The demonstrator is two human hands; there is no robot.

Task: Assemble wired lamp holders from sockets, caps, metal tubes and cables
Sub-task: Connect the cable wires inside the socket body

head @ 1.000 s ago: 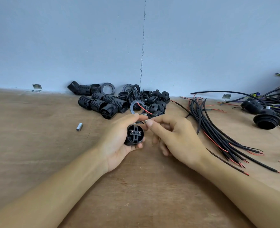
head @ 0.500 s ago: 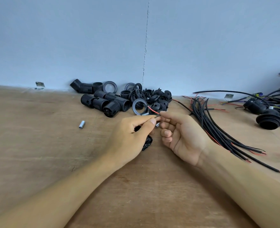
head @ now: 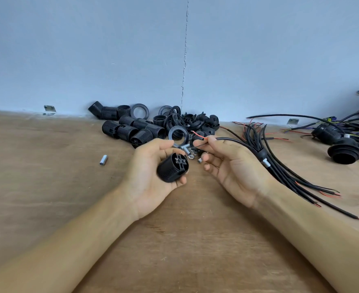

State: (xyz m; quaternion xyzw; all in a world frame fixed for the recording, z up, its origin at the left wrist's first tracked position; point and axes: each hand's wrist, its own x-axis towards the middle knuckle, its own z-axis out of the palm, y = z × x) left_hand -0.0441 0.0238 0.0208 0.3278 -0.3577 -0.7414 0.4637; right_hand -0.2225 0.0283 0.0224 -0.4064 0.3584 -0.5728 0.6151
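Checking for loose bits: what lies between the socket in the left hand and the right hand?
In the head view, a few small metal parts lie on the table between the socket and the right hand, which pinches a cable.

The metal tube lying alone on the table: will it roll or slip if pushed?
It would probably roll: the tube is a round cylinder lying on its side on the flat table. Its shiny surface looks smooth, so it may slip when pinched.

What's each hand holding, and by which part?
The left hand grips a black ribbed plastic socket around its barrel; the right hand pinches a thin black cable near its red-wire end.
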